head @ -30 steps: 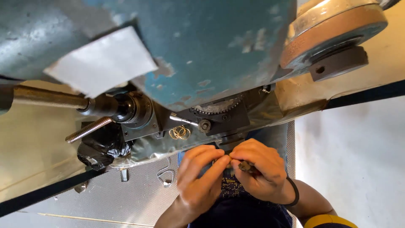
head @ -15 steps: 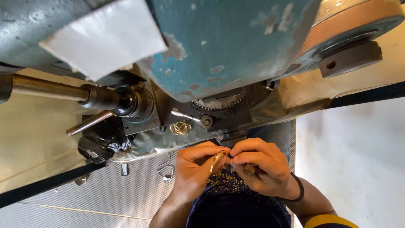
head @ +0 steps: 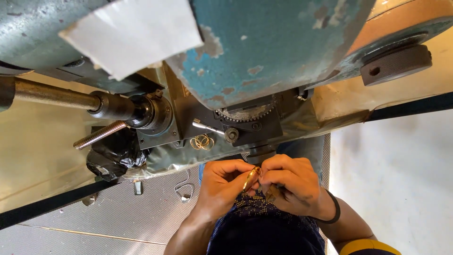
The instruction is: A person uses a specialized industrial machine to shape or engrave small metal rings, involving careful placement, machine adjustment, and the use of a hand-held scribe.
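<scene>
Chipped teal machine (head: pixel 283 52) (gold ring (head: pixel 251 178))

One head-worn camera looks steeply down from close above, past the blue-green machine (head: pixel 264 52) onto the hands just beneath it.

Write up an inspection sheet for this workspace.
Surface: grey mesh sheet below the machine.
Job's things: small gold ring pinched between both hands.
Clutter: loose gold rings on the machine's ledge; black plastic wrap; wire loop.
Grippers: left hand and right hand both closed on the ring; black band on the right wrist.
Cables: nothing seen.
Surroundings: worn blue machine with gear, steel shaft, knurled knob.
</scene>
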